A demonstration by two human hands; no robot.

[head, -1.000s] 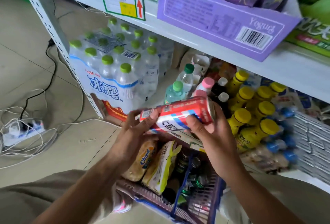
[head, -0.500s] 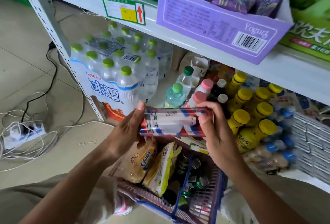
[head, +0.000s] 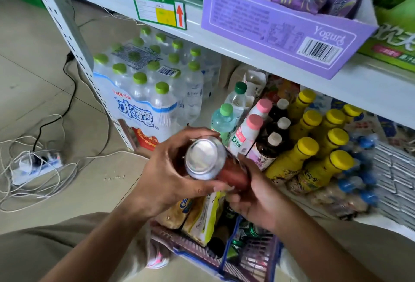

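Far left: bare tiled floor, the widest open room, crossed only by a power strip and its loose white cables. Next, the perforated shelf upright, a hard edge slanting down to the floor, with a shrink-wrapped pack of water bottles just behind it on the lower level. Above, the front lip of the shelf board running off to the right, overhung by a purple yogurt box; some free height between that lip and the bottle caps below.

Centre: left hand wrapped round the silver end of a can, thumb along the lower side, fingers curled over the top rim, clamped on it. Can tilted, silver end turned up toward the camera, red body slanting down to the right. Held in the air above a basket, just in front of the green-capped bottles and pink-capped bottles. Snack bags upright in the basket directly beneath, close under both wrists.

Right of that: right hand cupped under the red end of the can, fingers curled round it, likewise gripping. Little room beyond: yellow-capped bottles packed just beside the hand, then a blurred wire rack at the far right edge.
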